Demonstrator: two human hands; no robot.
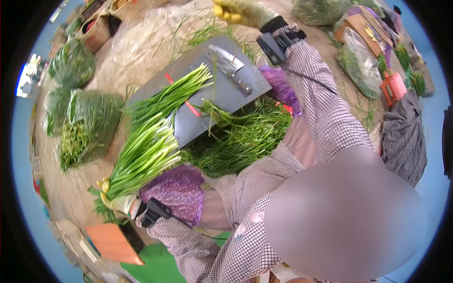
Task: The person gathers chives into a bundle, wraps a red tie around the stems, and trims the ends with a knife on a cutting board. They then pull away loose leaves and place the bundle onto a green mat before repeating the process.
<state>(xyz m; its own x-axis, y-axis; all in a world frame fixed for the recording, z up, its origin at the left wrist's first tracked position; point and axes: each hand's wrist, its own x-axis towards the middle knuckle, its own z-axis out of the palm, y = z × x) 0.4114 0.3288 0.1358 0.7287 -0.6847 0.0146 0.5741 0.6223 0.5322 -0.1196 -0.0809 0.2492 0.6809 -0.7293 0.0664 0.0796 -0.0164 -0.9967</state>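
Observation:
My left hand (115,200), in a yellow and white work glove, is wrapped round the leafy end of a bunch of chives (146,153), whose pale stalk ends rest on the dark grey board (191,129). A second bunch of chives (172,96) lies on the board beside it. My right hand (238,12), gloved the same way, reaches beyond the board's far side. Its fingers look loosely apart with nothing visible in them, though the frame's top edge cuts it off. A cleaver (229,61) with a dark handle lies on the board. Red ties (192,108) lie near the chives.
Loose greens (240,139) are heaped between the board and my lap, with purple netting (179,191) across my leg. Plastic bags of greens (92,125) stand on the left. Another clear bag (361,63) and a dark grey cloth (403,134) lie on the right.

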